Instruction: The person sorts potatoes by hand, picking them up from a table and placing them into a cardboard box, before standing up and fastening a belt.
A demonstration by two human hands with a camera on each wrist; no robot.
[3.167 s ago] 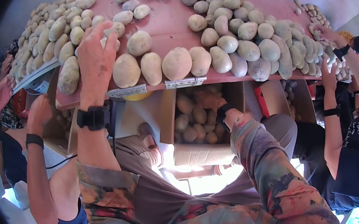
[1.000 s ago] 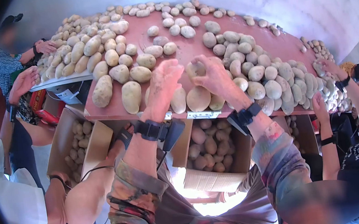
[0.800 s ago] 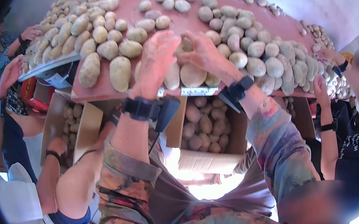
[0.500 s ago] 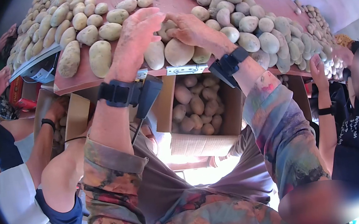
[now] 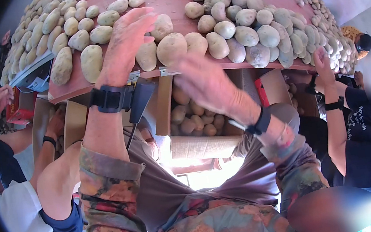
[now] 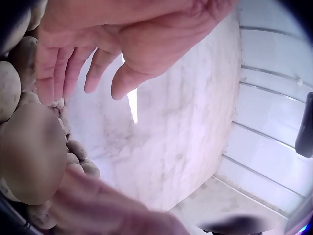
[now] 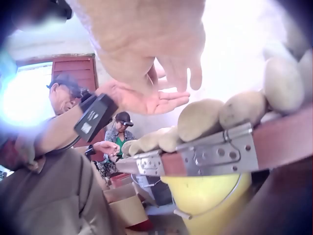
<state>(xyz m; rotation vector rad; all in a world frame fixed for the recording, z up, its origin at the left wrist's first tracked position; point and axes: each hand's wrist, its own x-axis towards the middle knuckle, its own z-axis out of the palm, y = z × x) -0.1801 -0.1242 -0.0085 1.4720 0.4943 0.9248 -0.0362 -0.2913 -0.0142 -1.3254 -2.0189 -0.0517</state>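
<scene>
Partway, by the look of it: some potatoes sit in the open cardboard box [image 5: 206,145] at center frame, below the table edge, plenty more on the red table [image 5: 175,8]. Box fill only partly visible; the right hand [image 5: 207,84] covers part of its opening in the head view, so can't tell how full. On the table: elongated potatoes [image 5: 51,21] massed upper left, rounder potatoes [image 5: 246,36] piled from upper center down toward the right, a few loose ones at top center. Large potatoes [image 5: 172,49] lined up along the near edge, center frame, beside the metal hinges [image 7: 217,152]. None of these table groups is in the box. Left hand [image 5: 126,41] is over the near edge, left of center, close to the row; fingers extended, slightly bent, thumb apart, no potato in it. Right hand is blurred in the head view, over the table edge and box; the right wrist view shows fingers loose, slightly spread, pointing down, nothing held. Yellow bucket [image 7: 208,200] below the table, contents not visible.
</scene>
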